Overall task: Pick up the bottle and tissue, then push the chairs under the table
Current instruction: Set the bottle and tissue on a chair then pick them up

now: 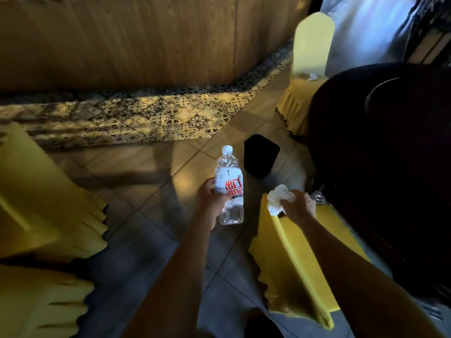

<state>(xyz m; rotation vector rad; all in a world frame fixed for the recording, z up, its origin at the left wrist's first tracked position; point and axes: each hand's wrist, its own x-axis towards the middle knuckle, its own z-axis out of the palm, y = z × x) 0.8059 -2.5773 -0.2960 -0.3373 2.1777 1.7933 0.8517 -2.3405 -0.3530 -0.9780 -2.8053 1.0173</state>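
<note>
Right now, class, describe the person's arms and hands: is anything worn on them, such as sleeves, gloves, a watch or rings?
Both forearms are bare as far as the frame shows: no sleeves or gloves. The left hand and right hand show no watch, bracelet or ring on the sides facing the camera. The fingers are uncovered. The light is dim, so small details could be missed.

left hand (211, 198) gripping clear bottle (229, 186) mid-frame, right hand (296, 206) clutching crumpled tissue (279, 197) over yellow chair (295, 259), maybe a bin (261, 156) behind

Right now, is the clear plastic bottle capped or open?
Capped: a white cap sits on the clear plastic bottle, held upright in the left hand.
</note>
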